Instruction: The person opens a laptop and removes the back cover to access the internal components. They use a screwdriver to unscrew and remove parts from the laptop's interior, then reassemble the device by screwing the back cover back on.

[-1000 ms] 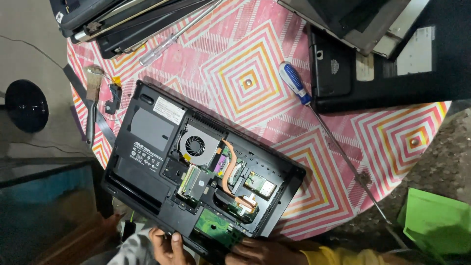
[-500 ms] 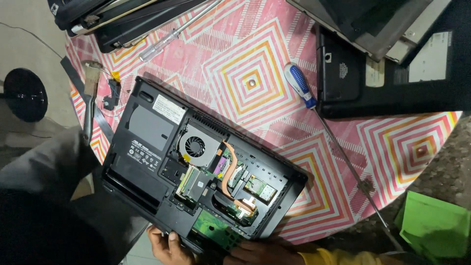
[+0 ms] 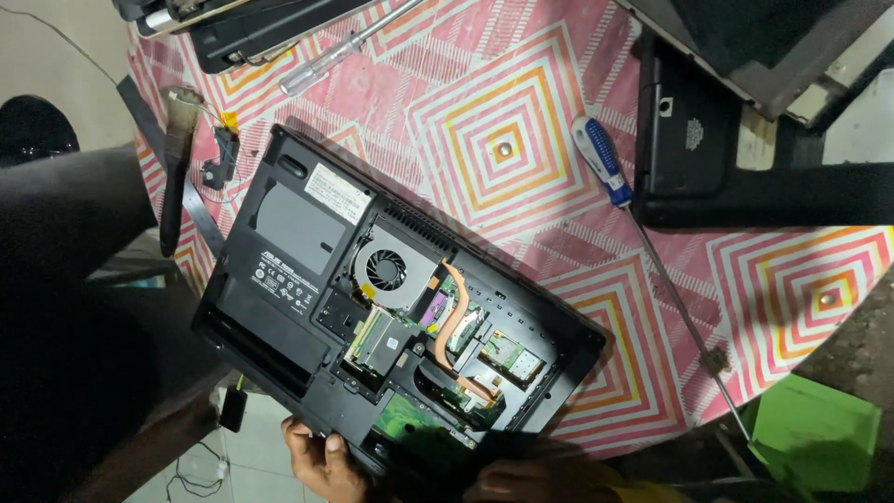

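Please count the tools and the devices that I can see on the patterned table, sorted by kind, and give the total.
Screwdrivers: 2, blue-and-white handle, clear handle
Brush with a dark handle: 1
Opened laptop, underside up: 1
Dark tablet-like device: 1
Stacked laptop parts at the top edges: number unclear
Total counted: 5

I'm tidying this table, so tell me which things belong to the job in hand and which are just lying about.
In hand:
- black laptop base, underside open, fan and copper heat pipe showing
- left hand and right hand, both at its near edge

Lying about:
- blue-and-white-handled screwdriver
- clear-handled screwdriver
- black tablet-like slab
- dark-handled brush
- green sheet
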